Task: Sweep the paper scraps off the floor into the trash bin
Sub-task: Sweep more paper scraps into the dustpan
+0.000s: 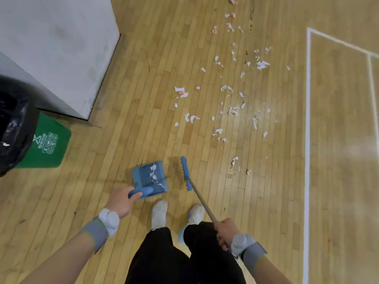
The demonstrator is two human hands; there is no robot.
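Observation:
My left hand (121,201) grips the handle of a blue dustpan (148,178) held just in front of my feet, with a few white scraps lying in it. My right hand (227,232) grips the thin pole of a blue-headed broom (186,173), whose head stands just right of the dustpan. Several white and pink paper scraps (231,103) are strewn over the wooden floor ahead and to the right. The green trash bin (48,144) with a black liner bag (14,128) stands at the far left.
A white wall block (61,48) juts out at the upper left, its corner right behind the bin. White court lines (307,119) run down the floor on the right. My two feet in white shoes (159,214) stand just behind the dustpan.

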